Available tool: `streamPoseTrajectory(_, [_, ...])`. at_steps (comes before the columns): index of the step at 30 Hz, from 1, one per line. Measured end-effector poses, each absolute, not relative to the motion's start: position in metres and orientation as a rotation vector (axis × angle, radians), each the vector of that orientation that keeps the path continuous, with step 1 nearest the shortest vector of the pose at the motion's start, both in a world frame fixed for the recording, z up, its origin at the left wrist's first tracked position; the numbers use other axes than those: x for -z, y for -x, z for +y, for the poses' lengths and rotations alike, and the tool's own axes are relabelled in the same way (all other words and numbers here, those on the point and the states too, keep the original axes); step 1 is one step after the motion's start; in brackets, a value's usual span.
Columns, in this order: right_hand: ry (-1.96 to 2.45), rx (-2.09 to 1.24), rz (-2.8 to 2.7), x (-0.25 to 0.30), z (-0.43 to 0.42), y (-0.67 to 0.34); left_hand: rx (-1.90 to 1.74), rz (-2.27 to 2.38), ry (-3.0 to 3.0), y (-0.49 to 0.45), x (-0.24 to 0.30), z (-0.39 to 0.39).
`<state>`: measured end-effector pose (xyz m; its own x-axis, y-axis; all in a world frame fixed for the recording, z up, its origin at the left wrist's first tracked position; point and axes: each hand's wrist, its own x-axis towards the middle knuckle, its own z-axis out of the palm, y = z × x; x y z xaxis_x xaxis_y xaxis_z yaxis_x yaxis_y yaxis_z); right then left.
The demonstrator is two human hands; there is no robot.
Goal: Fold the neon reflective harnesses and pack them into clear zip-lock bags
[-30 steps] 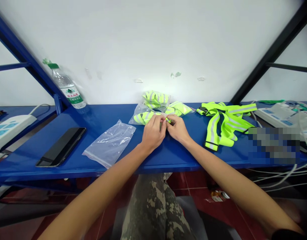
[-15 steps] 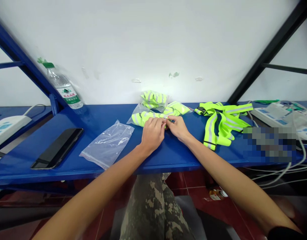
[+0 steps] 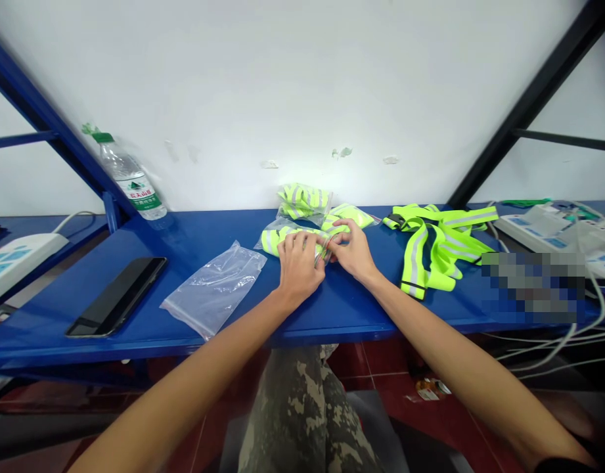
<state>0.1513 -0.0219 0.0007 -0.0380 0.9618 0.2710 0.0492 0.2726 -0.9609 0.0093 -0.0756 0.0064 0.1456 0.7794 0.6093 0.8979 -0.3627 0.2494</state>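
A clear plastic bag (image 3: 270,241) with a folded neon-yellow reflective strap inside lies in front of me on the blue table. My left hand (image 3: 300,268) is over its near side, fingers curled on the plastic and thumb by the right edge. The bag's right end, with a thin red line, is pinched by my right hand (image 3: 354,253); the fingertips partly hide it. Just behind, two more bags of neon strap, a rear one (image 3: 305,199) and a right one (image 3: 354,213), rest near the wall. An unbagged neon strap (image 3: 415,256) with a black buckle lies loosely piled to the right.
A flat clear plastic bag (image 3: 216,286) lies left of my hands, beside a black phone (image 3: 117,295). A water bottle (image 3: 137,187) leans by the blue frame. Power strips (image 3: 23,263) and white cables (image 3: 595,295) are at the sides. A blurred patch covers something at right.
My right hand's fingers have lifted and spread somewhat along the bag's right end. My left hand has shifted slightly down, still on the bag. The whole view has moved a little.
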Motion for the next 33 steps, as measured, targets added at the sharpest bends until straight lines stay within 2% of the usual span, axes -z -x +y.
streamPoseTrajectory(9, [1.042, -0.949, -1.598, 0.001, -0.019, -0.158, 0.975, -1.766, 2.155, -0.005, -0.009, -0.071])
streamPoseTrajectory(18, [1.141, -1.254, -1.280, -0.010, -0.024, -0.155, 0.863, -1.740, 2.240, -0.002, -0.008, -0.065])
streamPoseTrajectory(27, [1.134, -1.248, -1.188, -0.009, -0.023, -0.153, 0.646, -1.657, 2.308, 0.002, -0.009, -0.058])
streamPoseTrajectory(33, [1.142, -1.210, -1.194, -0.005, -0.020, -0.153, 0.624, -1.586, 2.310, 0.006, -0.006, -0.051])
